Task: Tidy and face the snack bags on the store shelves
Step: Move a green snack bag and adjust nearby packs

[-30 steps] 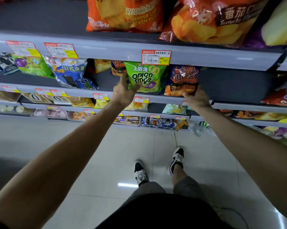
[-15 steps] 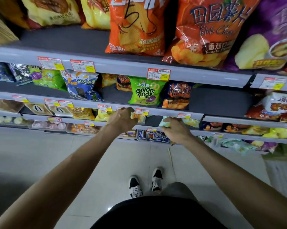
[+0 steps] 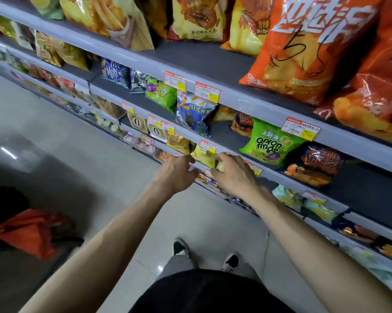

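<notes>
From the head view, the yellow bag [image 3: 204, 156] stands at the front of a lower shelf, its top tucked under the grey shelf rail [image 3: 278, 177] and a price tag [image 3: 208, 146]. An orange bag [image 3: 178, 143] crowds its left side. One shelf up, dark bare board [image 3: 366, 190] lies open to the right of the onion rings bag [image 3: 269, 143]. The tiled floor [image 3: 100, 154] is wide behind the arms. Both arms reach forward, close together. The left hand [image 3: 177, 175] curls its fingers on the bag's left edge, and the right hand [image 3: 233, 175] pinches the right edge between fingers and thumb.
</notes>
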The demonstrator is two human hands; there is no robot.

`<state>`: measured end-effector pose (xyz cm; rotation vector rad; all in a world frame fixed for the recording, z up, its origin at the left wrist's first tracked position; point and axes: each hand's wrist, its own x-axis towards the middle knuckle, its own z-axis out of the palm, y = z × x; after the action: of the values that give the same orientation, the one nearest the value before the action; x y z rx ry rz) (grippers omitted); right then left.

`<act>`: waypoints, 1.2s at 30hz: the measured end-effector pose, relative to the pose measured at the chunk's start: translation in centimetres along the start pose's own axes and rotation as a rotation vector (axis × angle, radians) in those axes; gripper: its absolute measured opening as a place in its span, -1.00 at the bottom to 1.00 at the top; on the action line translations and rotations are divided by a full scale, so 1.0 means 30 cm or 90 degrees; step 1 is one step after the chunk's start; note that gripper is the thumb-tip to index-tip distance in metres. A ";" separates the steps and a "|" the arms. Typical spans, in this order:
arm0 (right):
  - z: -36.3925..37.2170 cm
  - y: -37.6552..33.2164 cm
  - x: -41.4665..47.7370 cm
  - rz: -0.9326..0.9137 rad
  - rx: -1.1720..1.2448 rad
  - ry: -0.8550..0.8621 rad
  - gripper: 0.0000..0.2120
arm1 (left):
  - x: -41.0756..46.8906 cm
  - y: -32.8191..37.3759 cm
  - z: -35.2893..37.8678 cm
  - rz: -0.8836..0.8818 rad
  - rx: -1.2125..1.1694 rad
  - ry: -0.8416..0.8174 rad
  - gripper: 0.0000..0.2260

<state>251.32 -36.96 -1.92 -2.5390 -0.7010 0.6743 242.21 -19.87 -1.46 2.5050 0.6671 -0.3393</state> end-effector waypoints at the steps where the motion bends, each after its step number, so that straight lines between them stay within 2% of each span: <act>1: 0.003 -0.039 0.015 -0.011 -0.011 0.000 -0.58 | 0.001 -0.022 -0.022 -0.001 -0.004 0.010 -0.66; 7: 0.041 -0.272 0.105 -0.017 -0.049 0.001 -0.58 | 0.058 -0.237 -0.132 0.006 -0.030 0.027 -0.65; 13: 0.181 -0.518 0.215 0.052 -0.066 0.042 -0.62 | 0.119 -0.533 -0.288 0.035 -0.070 0.006 -0.63; 20: 0.340 -0.689 0.274 0.144 -0.030 0.080 -0.55 | 0.241 -0.787 -0.456 0.066 0.020 -0.043 -0.62; 24: 0.364 -0.681 0.271 0.190 0.011 0.108 -0.55 | 0.345 -0.785 -0.509 0.088 0.038 -0.076 -0.61; 31: 0.280 -0.555 0.344 0.270 0.063 0.162 -0.55 | 0.468 -0.640 -0.474 0.150 0.084 -0.114 -0.63; 36: 0.212 -0.460 0.456 0.363 0.125 0.248 -0.38 | 0.538 -0.591 -0.465 0.135 0.052 -0.090 -0.57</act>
<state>253.21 -16.79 -4.60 -2.5716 0.2222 0.3669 248.08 7.19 -3.12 2.5704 0.3340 -0.4686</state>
